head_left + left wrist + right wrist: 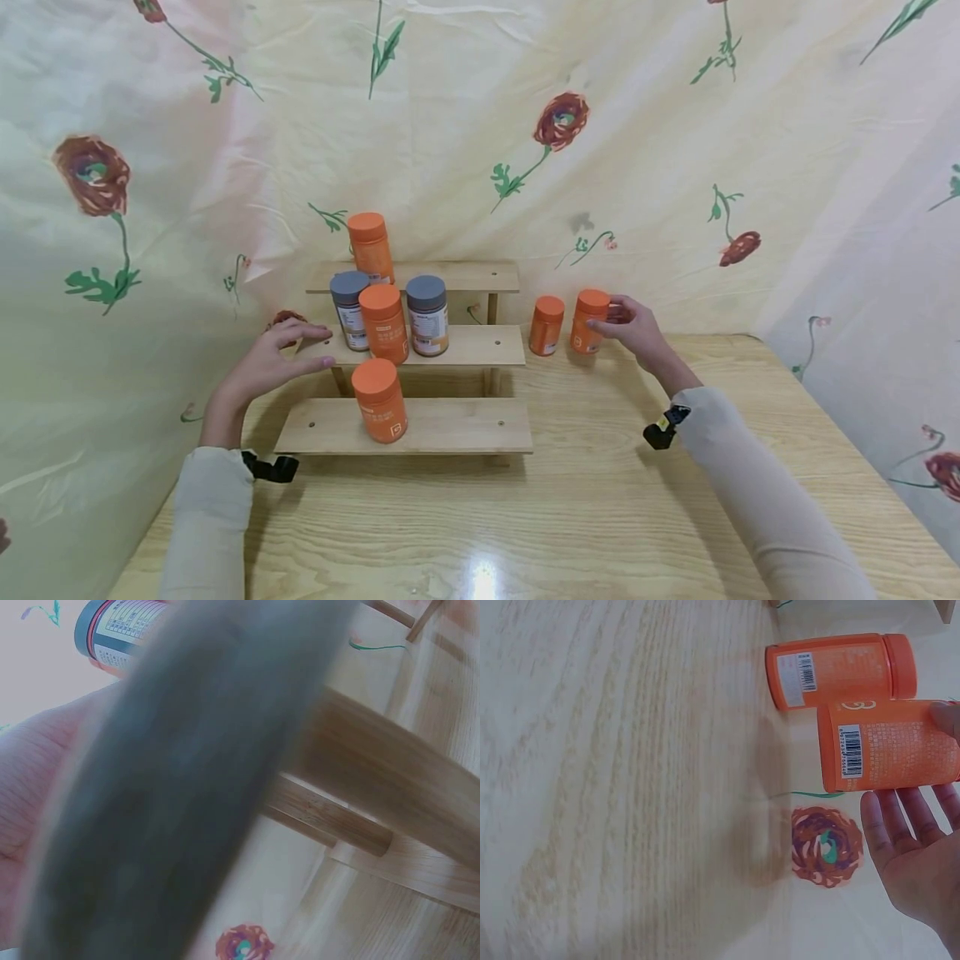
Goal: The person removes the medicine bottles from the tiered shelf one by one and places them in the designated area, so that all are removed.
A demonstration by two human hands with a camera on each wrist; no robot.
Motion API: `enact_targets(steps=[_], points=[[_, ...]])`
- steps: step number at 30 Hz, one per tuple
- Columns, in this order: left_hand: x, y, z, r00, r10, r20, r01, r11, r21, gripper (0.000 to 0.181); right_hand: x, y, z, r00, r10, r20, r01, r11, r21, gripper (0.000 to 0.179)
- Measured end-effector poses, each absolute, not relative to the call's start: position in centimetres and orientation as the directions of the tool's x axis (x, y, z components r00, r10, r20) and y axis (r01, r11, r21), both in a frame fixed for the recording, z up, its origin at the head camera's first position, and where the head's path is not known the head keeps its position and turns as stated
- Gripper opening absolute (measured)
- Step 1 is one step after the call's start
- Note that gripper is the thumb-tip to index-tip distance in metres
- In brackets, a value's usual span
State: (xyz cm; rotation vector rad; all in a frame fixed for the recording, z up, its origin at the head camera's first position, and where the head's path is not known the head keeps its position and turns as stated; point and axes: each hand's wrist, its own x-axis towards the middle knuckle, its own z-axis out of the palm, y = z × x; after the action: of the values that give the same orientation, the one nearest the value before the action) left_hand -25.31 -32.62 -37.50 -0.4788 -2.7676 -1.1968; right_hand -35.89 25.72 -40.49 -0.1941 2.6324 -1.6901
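My right hand (633, 329) pinches an orange jar (588, 323) with an orange lid, the thumb across its front and the fingers at its right side. In the right wrist view this jar (892, 746) sits farther off the tabletop than a second orange jar (840, 671) beside it. My left hand (270, 362) is at the left end of the middle shelf (480, 344), thumb and fingers spread apart with nothing between them. Nearest to it is a grey-lidded jar (351, 308); an orange jar (384, 325) and another grey-lidded jar (427, 317) follow to the right.
The three-step wooden rack also bears an orange jar (371, 246) on its top shelf (457, 275) and one (380, 404) on its bottom shelf (457, 425). It stands on a wooden table (600, 500) against a flowered cloth (450, 125). A blurred dark band (180, 780) blocks much of the left wrist view.
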Motion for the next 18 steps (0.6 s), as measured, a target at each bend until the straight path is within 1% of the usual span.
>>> enact_targets(steps=[18], points=[[-25.5,-32.7,-37.6,-0.950,0.243,0.198,0.311,0.658,0.685,0.050,-36.4,25.1,-41.8,-0.992,-0.123,0.027,-0.075,0.402,-0.913,0.068]])
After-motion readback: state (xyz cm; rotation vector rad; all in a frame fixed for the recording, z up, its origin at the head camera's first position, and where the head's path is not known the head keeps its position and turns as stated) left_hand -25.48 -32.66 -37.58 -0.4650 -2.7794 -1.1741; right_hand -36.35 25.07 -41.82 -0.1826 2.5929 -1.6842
